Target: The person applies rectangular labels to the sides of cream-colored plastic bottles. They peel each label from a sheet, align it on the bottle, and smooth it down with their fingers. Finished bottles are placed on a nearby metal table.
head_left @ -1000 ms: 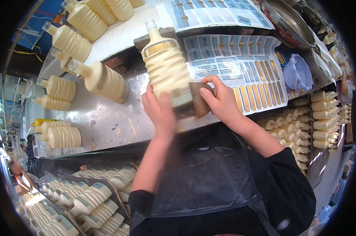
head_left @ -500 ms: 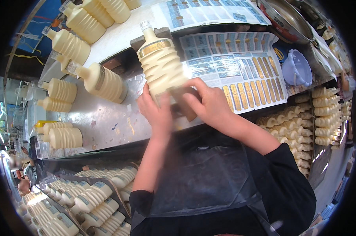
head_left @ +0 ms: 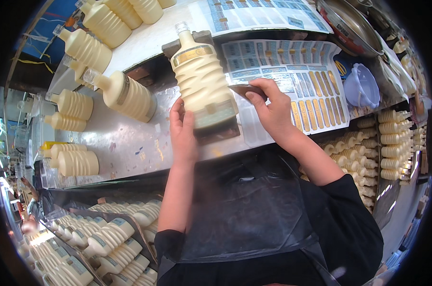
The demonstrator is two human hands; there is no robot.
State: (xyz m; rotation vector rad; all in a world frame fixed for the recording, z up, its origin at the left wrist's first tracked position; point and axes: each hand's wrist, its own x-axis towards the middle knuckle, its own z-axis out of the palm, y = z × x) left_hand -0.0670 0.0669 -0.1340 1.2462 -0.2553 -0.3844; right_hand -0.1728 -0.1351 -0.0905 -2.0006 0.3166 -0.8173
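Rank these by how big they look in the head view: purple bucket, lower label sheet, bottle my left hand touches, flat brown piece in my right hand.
1. Lower label sheet
2. Bottle
3. Purple bucket
4. Flat brown piece, partly covered by the right hand

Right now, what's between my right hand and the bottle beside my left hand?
The head view shows a flat brown piece, held in your right hand, above the label sheet.

Free tabletop gap between bottles
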